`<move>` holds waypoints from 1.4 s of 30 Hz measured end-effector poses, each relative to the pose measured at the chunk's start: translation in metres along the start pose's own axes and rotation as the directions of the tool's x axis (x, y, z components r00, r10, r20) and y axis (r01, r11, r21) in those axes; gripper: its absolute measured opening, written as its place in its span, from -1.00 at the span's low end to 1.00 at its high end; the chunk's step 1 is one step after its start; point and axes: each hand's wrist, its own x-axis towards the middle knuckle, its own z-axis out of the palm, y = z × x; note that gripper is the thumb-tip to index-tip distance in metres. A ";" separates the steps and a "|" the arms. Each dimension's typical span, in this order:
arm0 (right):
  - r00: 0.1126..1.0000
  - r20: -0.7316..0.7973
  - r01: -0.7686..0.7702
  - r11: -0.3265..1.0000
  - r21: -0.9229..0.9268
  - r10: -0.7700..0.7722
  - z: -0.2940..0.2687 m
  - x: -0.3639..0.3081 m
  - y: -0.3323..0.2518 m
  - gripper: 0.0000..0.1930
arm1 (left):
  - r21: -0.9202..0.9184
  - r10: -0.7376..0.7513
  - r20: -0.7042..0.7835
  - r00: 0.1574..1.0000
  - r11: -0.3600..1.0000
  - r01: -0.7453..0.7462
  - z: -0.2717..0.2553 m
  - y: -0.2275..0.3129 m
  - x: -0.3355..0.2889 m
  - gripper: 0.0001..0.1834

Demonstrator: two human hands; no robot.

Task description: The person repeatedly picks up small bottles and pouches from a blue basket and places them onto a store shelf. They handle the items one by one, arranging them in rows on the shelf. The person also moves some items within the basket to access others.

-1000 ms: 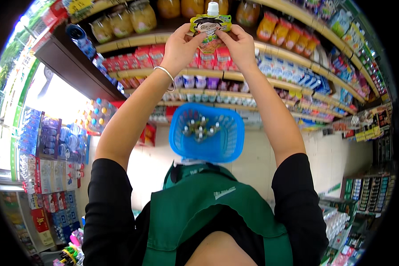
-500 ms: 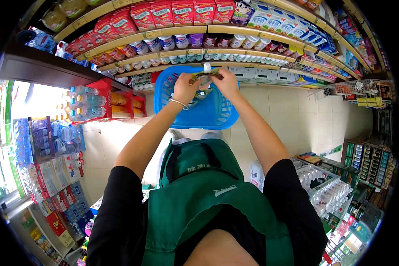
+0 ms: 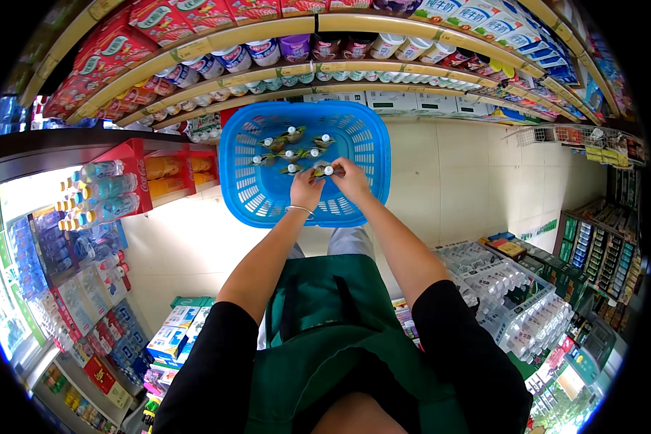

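A blue plastic basket [image 3: 381, 145] with slotted walls sits on the floor in front of me. Inside stand several greenish spouted pouches [image 3: 290, 155] with white caps, grouped toward its middle. Both my hands are over the basket's near half, pinching one more capped pouch [image 3: 328, 171] between them. My left hand [image 3: 307, 188] has it from the left, and my right hand [image 3: 351, 179] from the right, fingers closed. The lower part of this pouch is mostly hidden by my fingers. I cannot tell whether it touches the basket's bottom.
Beyond the basket run shelves with yogurt cups [image 3: 264, 51] and red cartons [image 3: 163, 22]. Bottled drinks [image 3: 112, 189] stand at the left beside a red crate. Packed plastic bottles [image 3: 535, 318] are stacked at the right. Tiled floor [image 3: 441, 181] lies right of the basket.
My hands have lowered toward me, bringing the pouch from above the basket's far side to its near half. The view has shifted, and the standing pouches, mostly hidden before, now show.
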 end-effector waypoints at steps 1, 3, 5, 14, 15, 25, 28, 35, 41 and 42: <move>0.999 0.020 -0.029 0.998 -0.056 0.030 0.005 0.001 0.004 -0.78 | -0.010 -0.009 -0.014 1.000 1.000 0.009 0.006 -0.006 0.002 -0.54; 1.000 -0.025 -0.005 0.999 -0.049 0.003 0.014 0.004 0.014 -0.76 | -0.029 -0.026 -0.042 0.999 0.999 0.025 0.017 -0.018 0.007 -0.52; 0.999 0.008 -0.047 0.994 -0.102 0.048 0.022 0.008 0.026 -0.75 | 0.021 -0.030 -0.009 1.000 0.999 0.030 0.025 -0.030 0.014 -0.50; 0.999 -0.031 0.040 0.992 -0.124 -0.044 0.046 0.012 0.064 -0.69 | 0.024 -0.043 0.022 0.999 0.999 0.043 0.034 -0.034 0.024 -0.43; 0.998 -0.022 0.048 0.989 -0.139 -0.052 0.046 0.012 0.067 -0.67 | -0.013 -0.019 0.000 1.000 1.000 0.019 0.035 -0.034 0.024 -0.41; 0.997 0.047 0.076 0.963 -0.259 -0.066 -0.005 -0.001 0.010 -0.55 | 0.000 0.061 0.062 0.996 0.998 -0.061 0.005 -0.010 0.004 -0.39; 0.988 0.065 0.148 0.969 -0.196 -0.138 -0.029 -0.007 -0.024 -0.57 | -0.095 0.077 0.048 0.996 0.993 -0.072 -0.011 0.002 -0.009 -0.42; 0.920 0.126 0.387 0.913 -0.129 -0.372 -0.075 -0.009 -0.131 -0.69 | -0.373 0.267 0.095 0.959 0.903 -0.214 -0.088 0.111 -0.014 -0.52; 0.654 0.029 0.735 0.626 -0.262 -0.756 -0.156 0.023 -0.274 -0.75 | -0.336 0.541 -0.066 0.839 0.779 -0.529 -0.173 0.256 -0.001 -0.62; 0.682 0.069 0.716 0.646 -0.265 -0.728 -0.174 0.026 -0.303 -0.76 | -0.381 0.598 -0.099 0.795 0.715 -0.586 -0.185 0.278 0.006 -0.62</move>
